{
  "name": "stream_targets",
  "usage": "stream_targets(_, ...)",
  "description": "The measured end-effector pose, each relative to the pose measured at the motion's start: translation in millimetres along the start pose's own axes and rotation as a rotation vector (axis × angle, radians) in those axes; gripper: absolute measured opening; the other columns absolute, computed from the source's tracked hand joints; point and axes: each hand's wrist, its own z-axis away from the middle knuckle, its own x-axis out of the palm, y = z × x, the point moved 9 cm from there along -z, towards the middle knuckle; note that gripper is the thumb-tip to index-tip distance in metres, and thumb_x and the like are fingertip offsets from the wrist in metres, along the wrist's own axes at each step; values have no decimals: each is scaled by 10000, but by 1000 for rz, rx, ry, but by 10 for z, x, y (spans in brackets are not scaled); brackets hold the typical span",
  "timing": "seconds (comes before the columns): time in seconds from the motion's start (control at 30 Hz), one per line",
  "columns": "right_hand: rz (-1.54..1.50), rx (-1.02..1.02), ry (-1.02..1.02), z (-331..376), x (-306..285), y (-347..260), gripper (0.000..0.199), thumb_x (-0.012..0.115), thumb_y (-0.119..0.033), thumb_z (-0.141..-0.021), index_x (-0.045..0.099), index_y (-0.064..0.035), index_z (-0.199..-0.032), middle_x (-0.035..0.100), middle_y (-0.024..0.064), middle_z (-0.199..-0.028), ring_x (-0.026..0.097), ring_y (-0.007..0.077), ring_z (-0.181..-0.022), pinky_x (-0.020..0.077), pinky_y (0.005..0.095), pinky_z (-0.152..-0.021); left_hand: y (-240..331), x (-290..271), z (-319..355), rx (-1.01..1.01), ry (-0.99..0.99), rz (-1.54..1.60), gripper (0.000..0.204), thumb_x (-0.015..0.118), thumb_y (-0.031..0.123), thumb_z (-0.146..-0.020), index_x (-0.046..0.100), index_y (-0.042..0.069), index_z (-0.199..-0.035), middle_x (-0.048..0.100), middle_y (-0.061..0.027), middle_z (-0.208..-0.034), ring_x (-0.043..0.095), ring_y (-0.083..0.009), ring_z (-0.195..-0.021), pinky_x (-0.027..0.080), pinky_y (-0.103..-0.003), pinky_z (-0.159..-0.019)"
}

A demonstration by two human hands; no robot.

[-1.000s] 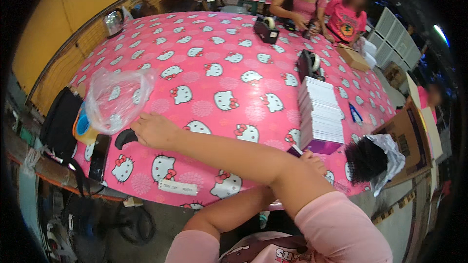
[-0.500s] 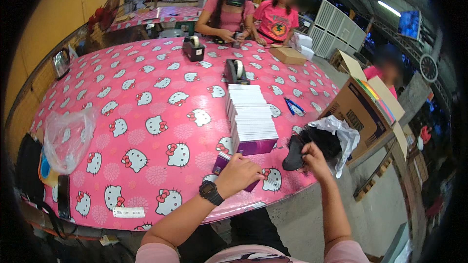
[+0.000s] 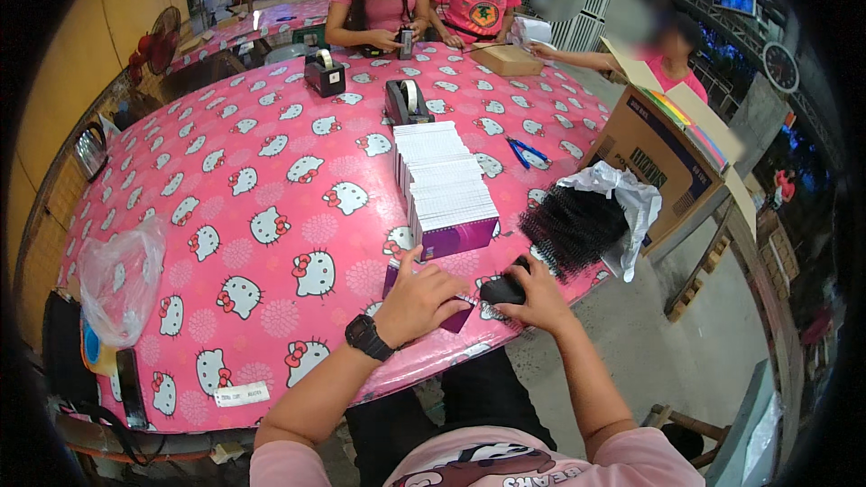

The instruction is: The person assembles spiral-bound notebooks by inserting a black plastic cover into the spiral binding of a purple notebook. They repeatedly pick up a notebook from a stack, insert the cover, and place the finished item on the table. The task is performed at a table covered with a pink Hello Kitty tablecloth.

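Observation:
My left hand, wearing a black watch, curls over a small flat purple box near the table's front edge. Most of that box is hidden under the fingers. In my right hand is a smooth, rounded black piece, held low over the table just right of the purple box. Beyond my hands stands a long row of thin white-edged boxes with a purple front face. To the right a tangled heap of black, bristly mesh pieces spills from a crumpled white wrapper.
Two black tape dispensers stand beyond the row, blue-handled pliers to its right. A large open carton is at the right edge. A clear plastic bag lies left. Several people work across the table.
My right hand has brought the black piece from beside the mesh heap toward my left hand, nearer the table edge. The left hand stays on the purple box. A person's arm now reaches in behind the carton.

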Motion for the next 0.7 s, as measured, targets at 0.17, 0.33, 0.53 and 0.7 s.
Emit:
stream_targets(0.17, 55, 51, 42, -17, 25, -140, 673, 768, -479, -631, 579, -124, -1171, 396, 222, -1307, 428, 399, -1149, 369, 491, -956, -6, 61, 50, -22, -114, -77, 202, 661, 302, -822, 634, 143, -944, 604, -1, -812, 578, -178, -841, 216, -537, -1064)
stream_targets(0.33, -387, 74, -16, 24, 38, -167, 553, 715, -427, -747, 601, -88, -1168, 487, 174, -1234, 470, 310, -1130, 367, 414, -974, 85, -38, 12, 21, -76, -7, 203, 664, 319, -815, 641, 148, -923, 592, 15, -805, 572, -164, -836, 199, -552, -1072)
stream_targets(0.53, -1114, 92, -241, 63, 219, -328, 574, 662, -425, -816, 573, -18, -1212, 567, 94, -1191, 519, 191, -1104, 392, 313, -948, 78, 1, 22, 16, -130, -95, 224, 704, 317, -767, 643, 154, -908, 576, 20, -802, 561, -155, -866, 195, -554, -1072)
stream_targets(0.7, -1636, 48, -351, 148, 202, -501, 718, 638, -576, -779, 599, 30, -1161, 558, 174, -1242, 498, 235, -1180, 359, 346, -1005, -1, -62, 35, -37, -130, -141, 224, 744, 293, -719, 644, 147, -857, 561, 20, -786, 544, -164, -872, 229, -530, -1046)
